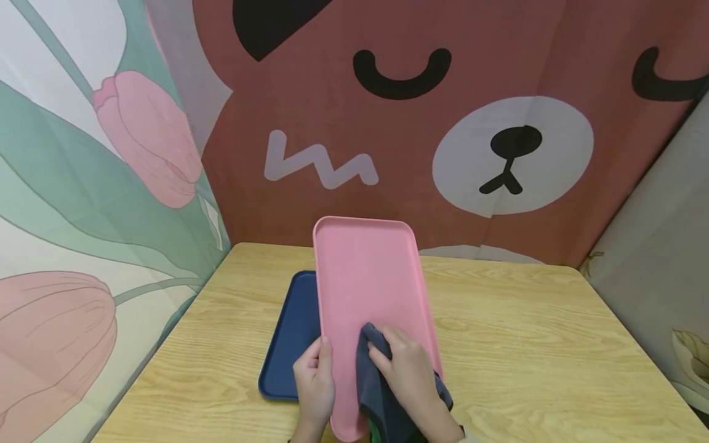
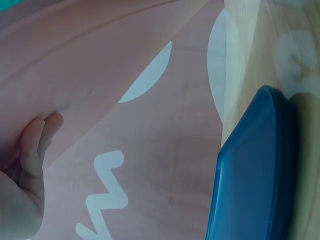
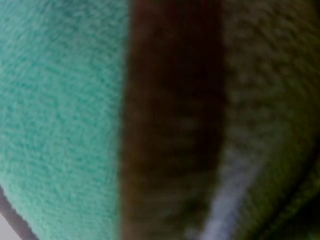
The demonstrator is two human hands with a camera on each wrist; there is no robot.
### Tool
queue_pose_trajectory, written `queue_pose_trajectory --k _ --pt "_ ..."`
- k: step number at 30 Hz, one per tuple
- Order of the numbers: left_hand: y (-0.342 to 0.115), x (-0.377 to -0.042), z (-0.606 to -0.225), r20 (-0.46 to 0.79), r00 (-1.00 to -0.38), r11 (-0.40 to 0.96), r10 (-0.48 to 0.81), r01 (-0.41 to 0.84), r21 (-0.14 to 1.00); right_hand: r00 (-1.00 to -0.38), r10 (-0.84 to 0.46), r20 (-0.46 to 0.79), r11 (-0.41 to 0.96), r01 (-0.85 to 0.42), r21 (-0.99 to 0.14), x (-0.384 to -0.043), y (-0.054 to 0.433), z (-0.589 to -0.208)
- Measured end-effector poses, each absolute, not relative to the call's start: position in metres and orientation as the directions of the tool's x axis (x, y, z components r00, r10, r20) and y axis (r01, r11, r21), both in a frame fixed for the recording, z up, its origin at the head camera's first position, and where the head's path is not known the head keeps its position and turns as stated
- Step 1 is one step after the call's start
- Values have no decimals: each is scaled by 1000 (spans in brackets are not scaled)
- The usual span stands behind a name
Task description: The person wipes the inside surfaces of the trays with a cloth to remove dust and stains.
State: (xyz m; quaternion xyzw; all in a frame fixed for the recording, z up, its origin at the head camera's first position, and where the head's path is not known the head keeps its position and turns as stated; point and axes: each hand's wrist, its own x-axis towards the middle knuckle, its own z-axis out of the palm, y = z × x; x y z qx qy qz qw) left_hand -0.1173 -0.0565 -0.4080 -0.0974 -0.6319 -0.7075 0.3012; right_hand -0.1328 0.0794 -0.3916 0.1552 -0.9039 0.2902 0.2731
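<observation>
A pink rectangular tray is held up at a tilt over the table. My left hand grips its left edge near the lower end, thumb on the front face; the left wrist view shows this hand's fingers against the tray's underside. With my right hand I hold a dark grey cloth bunched against the tray's face, right of the middle. The cloth hangs down over the tray's lower right part, hiding it. Its green fuzzy side fills much of the right wrist view.
Behind the pink tray a dark blue tray lies on the wooden table, partly covered in the head view. A brown bear-print curtain hangs along the table's back edge. A flower-print curtain is at the left.
</observation>
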Motion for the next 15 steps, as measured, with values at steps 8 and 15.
queue_pose_trajectory --k 8,15 --pt "-57 -117 -409 529 -785 -1 -322 559 829 -833 -83 547 800 -383 -462 -136 89 -395" --pt "-58 -119 -411 572 -757 4 -317 602 799 -860 -45 508 826 -318 -466 -141 101 -398"
